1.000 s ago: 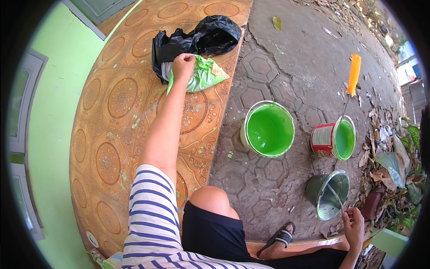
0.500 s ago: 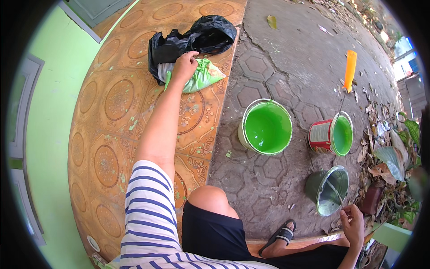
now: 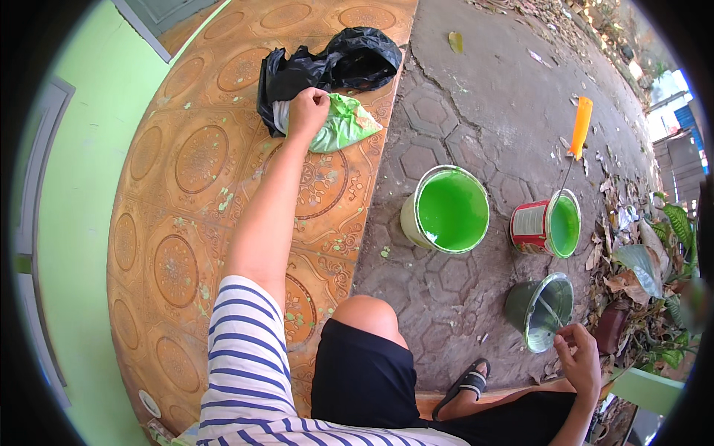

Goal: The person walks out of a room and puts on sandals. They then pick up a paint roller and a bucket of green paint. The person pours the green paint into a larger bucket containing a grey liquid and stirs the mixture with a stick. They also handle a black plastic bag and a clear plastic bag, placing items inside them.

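Here, the left hand (image 3: 309,114), arm (image 3: 262,208) outstretched, pinches a green bag (image 3: 343,128); the right hand (image 3: 580,363), curled, pinches a thin rod (image 3: 550,311) at a dark bucket (image 3: 523,303).

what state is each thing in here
White bucket: open, green liquid inside
Red bucket: open, green liquid inside
Dark bucket: open, rod inside
Orange-handled tool: in red bucket
Black bag: crumpled
Green bag: crumpled
Left hand: curled at green bag, grip unclear
Right hand: pinching rod
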`<state>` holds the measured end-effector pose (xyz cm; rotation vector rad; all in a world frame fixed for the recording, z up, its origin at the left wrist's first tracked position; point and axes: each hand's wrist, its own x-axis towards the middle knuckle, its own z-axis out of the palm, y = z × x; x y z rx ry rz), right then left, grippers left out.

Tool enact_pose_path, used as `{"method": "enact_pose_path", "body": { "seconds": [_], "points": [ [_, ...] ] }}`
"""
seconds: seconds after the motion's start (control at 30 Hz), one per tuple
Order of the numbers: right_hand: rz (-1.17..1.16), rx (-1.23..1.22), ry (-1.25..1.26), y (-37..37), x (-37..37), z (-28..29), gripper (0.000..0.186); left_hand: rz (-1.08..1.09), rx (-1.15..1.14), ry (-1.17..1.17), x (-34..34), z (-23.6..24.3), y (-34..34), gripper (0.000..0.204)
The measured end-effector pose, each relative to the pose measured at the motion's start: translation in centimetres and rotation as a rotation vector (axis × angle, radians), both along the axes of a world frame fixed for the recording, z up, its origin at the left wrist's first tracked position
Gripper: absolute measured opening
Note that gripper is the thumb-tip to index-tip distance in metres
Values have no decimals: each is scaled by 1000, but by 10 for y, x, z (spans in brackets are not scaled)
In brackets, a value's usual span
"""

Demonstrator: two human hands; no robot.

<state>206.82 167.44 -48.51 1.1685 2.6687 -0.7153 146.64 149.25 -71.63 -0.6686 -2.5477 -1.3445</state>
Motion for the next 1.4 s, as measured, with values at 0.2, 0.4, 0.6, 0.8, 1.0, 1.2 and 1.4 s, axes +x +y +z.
{"method": "enact_pose_path", "body": {
  "seconds": [0.2, 0.4, 0.6, 0.8, 1.0, 1.2, 1.4],
  "points": [
    [-54, -36, 80, -2, -29, 19, 12, 59, 131, -89, 12, 31, 2, 20],
    [-14, -37, 247, -4, -60, 73, 11, 32, 183, -97, 30, 51, 8, 19],
    [115, -141, 222, 26, -104, 49, 18, 73, 324, -266, 45, 41, -15, 17],
    [282, -255, 168, 46, -185, -8, 22, 168, 360, -341, 46, 21, -46, 17],
    [490, -179, 99, 50, -276, -38, 26, 209, 302, -362, 47, 18, -59, 17],
    [632, -60, 193, 100, -389, -122, 29, 254, 321, -395, 47, 7, -70, 20],
    [687, 100, 216, 135, -504, -230, 30, 270, 329, -502, 63, 17, -69, 19]
  ]
}}
